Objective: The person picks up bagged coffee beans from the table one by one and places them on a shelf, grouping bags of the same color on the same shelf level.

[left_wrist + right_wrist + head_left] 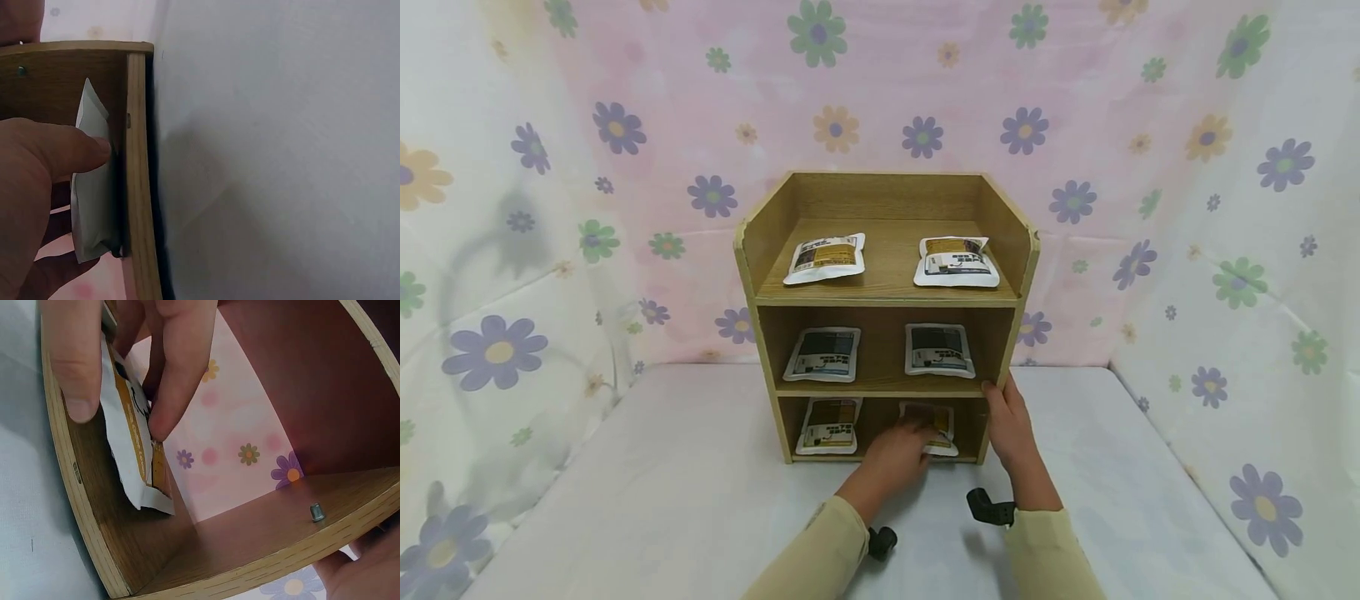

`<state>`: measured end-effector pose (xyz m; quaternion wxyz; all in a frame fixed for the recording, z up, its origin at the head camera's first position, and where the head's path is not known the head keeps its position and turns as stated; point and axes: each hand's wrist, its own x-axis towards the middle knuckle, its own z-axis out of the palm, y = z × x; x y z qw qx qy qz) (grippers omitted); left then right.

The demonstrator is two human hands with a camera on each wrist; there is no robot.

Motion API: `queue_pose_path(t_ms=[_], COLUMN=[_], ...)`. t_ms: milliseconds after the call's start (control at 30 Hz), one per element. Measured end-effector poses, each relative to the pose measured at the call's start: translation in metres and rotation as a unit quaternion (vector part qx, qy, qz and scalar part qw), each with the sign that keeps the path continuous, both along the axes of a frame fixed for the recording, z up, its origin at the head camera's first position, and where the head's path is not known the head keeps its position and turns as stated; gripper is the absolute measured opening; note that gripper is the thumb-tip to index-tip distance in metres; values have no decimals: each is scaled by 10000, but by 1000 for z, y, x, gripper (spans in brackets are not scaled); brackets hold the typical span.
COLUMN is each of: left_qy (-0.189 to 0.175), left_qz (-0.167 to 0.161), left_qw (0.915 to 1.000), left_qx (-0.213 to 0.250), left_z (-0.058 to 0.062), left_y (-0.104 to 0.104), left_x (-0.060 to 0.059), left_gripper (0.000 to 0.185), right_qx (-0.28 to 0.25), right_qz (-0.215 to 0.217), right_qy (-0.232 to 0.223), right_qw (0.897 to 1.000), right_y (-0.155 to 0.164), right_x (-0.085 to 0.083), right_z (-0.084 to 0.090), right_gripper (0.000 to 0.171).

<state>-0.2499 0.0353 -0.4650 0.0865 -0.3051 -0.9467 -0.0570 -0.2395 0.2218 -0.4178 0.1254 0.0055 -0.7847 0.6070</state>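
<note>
Head view: 3-tier light wooden shelf unit (887, 298) stood on a white-covered table (662, 467). A small white foil pouch with a brown-and-black label (945, 417) lay in the bottom tier, right side. It looked light, soft and slick, best pinched at a sealed edge. The left hand (898, 446) had its fingers curled round it. The right hand (1011, 425) lay straight-fingered against the unit's right panel.

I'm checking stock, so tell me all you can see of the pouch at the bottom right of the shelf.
The pouch is a flat white packet with an orange-brown printed front, plastic by its look. It lies in the right half of the lowest compartment of the wooden shelf, near the front edge. The left hand covers much of it and pinches it.
</note>
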Motion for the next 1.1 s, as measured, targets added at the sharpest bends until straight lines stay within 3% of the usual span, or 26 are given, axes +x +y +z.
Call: queue_pose_path(t_ms=[267,767,1100], left_qy=[-116,368,-66], left_qz=[149,10,125], left_qw=[9997,9986,9990], left_qx=[124,383,420], left_z=[-3,-10,-1], left_y=[2,3,-8], left_x=[-7,-12,-1], left_gripper=[37,36,37], right_qx=[9,91,229], right_qz=[11,18,-105], right_qy=[-30,-126,-243], right_qw=[10000,9999,9994], right_y=[0,-3,-2], right_x=[-1,2,4], right_z=[-1,3,3], right_gripper=[51,52,53])
